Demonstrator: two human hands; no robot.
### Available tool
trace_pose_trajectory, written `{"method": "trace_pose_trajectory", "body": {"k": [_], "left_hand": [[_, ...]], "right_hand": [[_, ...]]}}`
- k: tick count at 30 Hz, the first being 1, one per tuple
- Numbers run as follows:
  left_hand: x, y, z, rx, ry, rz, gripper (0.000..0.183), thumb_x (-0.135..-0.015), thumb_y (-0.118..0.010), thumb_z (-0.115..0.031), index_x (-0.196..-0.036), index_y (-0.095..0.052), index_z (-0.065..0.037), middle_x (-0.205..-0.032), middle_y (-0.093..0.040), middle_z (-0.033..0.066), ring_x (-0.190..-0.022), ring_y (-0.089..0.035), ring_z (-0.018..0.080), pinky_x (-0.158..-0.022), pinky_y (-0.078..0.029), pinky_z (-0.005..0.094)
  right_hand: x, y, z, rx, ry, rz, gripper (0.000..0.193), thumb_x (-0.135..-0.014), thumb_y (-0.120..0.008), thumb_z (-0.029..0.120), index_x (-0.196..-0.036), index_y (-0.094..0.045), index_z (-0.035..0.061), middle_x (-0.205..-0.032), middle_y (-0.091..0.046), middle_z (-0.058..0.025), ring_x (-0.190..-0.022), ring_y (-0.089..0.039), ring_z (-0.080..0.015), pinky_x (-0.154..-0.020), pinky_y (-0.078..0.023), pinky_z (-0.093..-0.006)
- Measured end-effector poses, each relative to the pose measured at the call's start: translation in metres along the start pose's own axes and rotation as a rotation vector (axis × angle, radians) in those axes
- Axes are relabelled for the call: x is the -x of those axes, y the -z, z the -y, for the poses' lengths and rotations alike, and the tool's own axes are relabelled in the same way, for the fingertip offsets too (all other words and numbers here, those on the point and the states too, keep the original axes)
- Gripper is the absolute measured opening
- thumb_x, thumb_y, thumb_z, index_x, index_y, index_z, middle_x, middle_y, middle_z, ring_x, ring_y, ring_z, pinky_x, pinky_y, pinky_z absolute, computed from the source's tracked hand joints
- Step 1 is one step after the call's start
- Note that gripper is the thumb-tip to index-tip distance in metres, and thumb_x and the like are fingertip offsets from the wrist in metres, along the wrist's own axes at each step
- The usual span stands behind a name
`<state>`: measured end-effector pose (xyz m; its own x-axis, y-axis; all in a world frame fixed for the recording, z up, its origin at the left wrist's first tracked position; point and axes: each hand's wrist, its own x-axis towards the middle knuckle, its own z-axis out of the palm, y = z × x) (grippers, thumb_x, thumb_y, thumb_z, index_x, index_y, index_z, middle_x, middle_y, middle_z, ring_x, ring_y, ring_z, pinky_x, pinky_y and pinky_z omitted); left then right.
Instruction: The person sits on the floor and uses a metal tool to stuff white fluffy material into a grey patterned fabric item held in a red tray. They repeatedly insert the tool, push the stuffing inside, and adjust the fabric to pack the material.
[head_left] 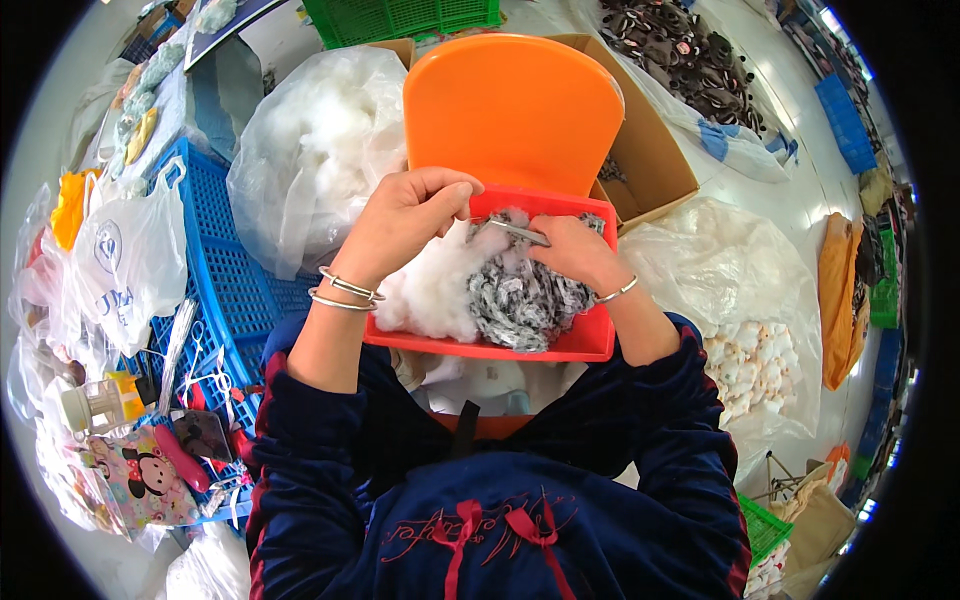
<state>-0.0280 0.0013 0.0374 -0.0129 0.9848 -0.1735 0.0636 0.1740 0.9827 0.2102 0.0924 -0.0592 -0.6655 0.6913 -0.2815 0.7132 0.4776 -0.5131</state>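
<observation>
A red plastic tray (590, 340) rests across my lap. White fibre stuffing (430, 295) fills its left part, and a grey, black and white fluffy piece (530, 300) lies in its right part. My left hand (410, 220) is raised over the tray's far left edge, thumb and fingertips pinched together; whatever they hold is too small to make out. My right hand (578, 250) is closed over the fluffy piece, and a slim silver metal tool (520, 232) sticks out from its fingers toward the left. The tool's tip and exact kind are unclear.
An orange chair back (510, 110) stands just beyond the tray. A clear bag of stuffing (320, 150) is at far left, beside a blue crate (225, 260) carrying scissors and bags. A cardboard box (650, 150) and a plastic bag of small white-and-brown pieces (750, 370) are at right.
</observation>
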Motion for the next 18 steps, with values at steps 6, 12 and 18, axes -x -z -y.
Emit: {"method": "trace_pose_trajectory", "body": {"k": [6, 12, 18], "left_hand": [[0.000, 0.000, 0.000, -0.024, -0.010, -0.002, 0.022, -0.095, -0.057, -0.015, -0.100, -0.068, 0.002, -0.075, -0.058, -0.0023, -0.062, -0.044, 0.0033, -0.055, -0.038, 0.0185], [-0.001, 0.002, 0.000, -0.034, -0.027, -0.028, 0.022, -0.094, -0.057, -0.015, -0.100, -0.068, 0.002, -0.075, -0.058, -0.0026, -0.062, -0.044, 0.0030, -0.056, -0.038, 0.0186], [-0.001, 0.000, 0.000, -0.052, 0.006, -0.013, 0.021, -0.094, -0.057, -0.015, -0.100, -0.069, 0.002, -0.075, -0.058, -0.0029, -0.062, -0.045, 0.0029, -0.056, -0.039, 0.0185]], "right_hand": [[-0.006, 0.003, -0.009, -0.072, 0.032, -0.014, 0.026, -0.081, -0.065, 0.021, -0.096, -0.063, 0.0002, -0.088, -0.066, -0.0207, -0.085, -0.063, -0.0385, -0.076, -0.049, -0.0446], [0.011, 0.008, 0.015, -0.373, 0.281, 0.214, 0.027, -0.080, -0.068, 0.021, -0.098, -0.064, 0.0012, -0.085, -0.063, -0.0147, -0.079, -0.061, -0.0320, -0.071, -0.048, -0.0391], [0.015, -0.012, 0.023, 0.084, 0.317, 0.222, 0.024, -0.080, -0.068, 0.018, -0.098, -0.065, 0.0028, -0.079, -0.061, -0.0111, -0.073, -0.060, -0.0274, -0.068, -0.048, -0.0379]]}}
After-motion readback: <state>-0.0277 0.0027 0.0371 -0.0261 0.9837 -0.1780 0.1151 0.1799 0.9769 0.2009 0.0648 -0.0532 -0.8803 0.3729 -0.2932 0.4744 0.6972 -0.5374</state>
